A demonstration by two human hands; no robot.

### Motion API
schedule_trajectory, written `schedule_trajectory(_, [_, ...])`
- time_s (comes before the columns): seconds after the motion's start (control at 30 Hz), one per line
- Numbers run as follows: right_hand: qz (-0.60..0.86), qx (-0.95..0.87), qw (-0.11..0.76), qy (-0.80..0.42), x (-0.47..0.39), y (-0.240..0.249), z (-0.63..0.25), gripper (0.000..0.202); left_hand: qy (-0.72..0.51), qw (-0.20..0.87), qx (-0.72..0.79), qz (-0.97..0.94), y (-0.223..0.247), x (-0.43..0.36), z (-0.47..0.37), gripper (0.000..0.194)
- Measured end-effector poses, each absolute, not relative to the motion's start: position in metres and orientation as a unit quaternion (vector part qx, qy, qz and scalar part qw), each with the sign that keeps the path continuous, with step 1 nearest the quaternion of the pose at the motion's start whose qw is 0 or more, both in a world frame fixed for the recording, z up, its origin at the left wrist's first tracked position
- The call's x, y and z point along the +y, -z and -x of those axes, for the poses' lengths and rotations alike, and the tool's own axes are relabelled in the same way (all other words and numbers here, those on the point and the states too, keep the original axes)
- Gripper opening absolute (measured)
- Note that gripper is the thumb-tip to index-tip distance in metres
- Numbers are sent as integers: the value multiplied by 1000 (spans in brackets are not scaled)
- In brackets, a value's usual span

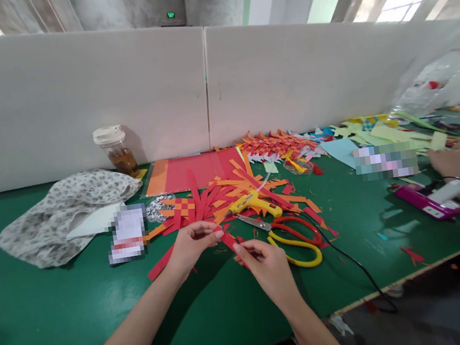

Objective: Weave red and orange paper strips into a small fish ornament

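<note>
Grip: left hand (pixel 192 246) and right hand (pixel 265 264) both pinched shut on one red paper strip (pixel 227 241), fingertips closed over it from either side, strip spanning the short gap between them just above the bench (pixel 62 324).

Progress, judged from the layout: well under way. Just beyond the grip, a partly woven red-and-orange mat (pixel 181 208) with loose strips fanning out of it. Farther beyond, a row of finished woven pieces (pixel 273 144) and uncut red and orange sheets (pixel 195 171). Many loose strips left to work in.

Right of the grip, near: yellow glue gun (pixel 256 203) and scissors (pixel 295 237). Far right: another person's hands, apart from the grip.
</note>
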State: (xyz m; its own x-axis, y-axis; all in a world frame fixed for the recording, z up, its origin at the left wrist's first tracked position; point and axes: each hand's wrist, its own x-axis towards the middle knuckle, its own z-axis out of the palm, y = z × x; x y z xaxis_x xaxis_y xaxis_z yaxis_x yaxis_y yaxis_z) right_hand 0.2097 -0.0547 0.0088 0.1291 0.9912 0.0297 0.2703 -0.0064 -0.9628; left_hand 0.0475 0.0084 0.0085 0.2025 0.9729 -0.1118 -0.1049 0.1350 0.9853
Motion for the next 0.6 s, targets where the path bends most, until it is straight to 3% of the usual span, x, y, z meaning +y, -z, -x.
schedule_trajectory(0.6, [603, -494, 494, -385, -52, -6, -211, 33, -515, 595, 460, -411, -6, 19, -37, 25])
